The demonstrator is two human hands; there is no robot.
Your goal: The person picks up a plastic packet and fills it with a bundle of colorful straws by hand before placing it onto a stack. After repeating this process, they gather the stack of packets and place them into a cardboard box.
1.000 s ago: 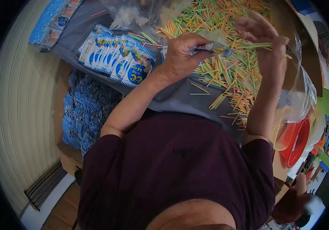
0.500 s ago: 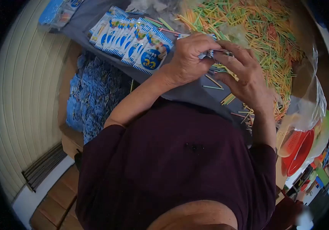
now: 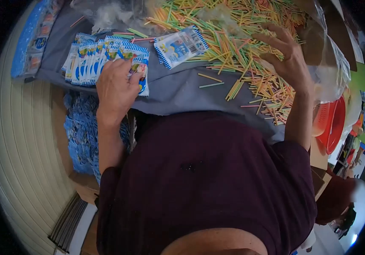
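My left hand (image 3: 116, 87) is over the front of an overlapping row of small blue-and-white packets (image 3: 89, 63). Its thumb and index finger are closed on the front packet (image 3: 143, 85), partly hiding it. To the right of that row, a single packet (image 3: 182, 47) with a barcode lies tilted, its striped ends showing. My right hand (image 3: 288, 59) hovers at the pile of thin coloured sticks (image 3: 229, 34), fingers spread and nothing visible in them. A few loose sticks (image 3: 211, 85) lie on the grey cloth (image 3: 169, 93) between the hands.
A box of blue bundled packaging (image 3: 82, 131) stands below the cloth's left edge. Clear plastic film (image 3: 333, 63) hangs at the right, above a red basin (image 3: 335, 123). A blue bag (image 3: 31, 46) lies at far left. Another person (image 3: 337, 199) is at lower right.
My hands were together around a small wrapper; now they are apart. The left has moved left to the packet row, the right up and right over the sticks. The view has shifted.
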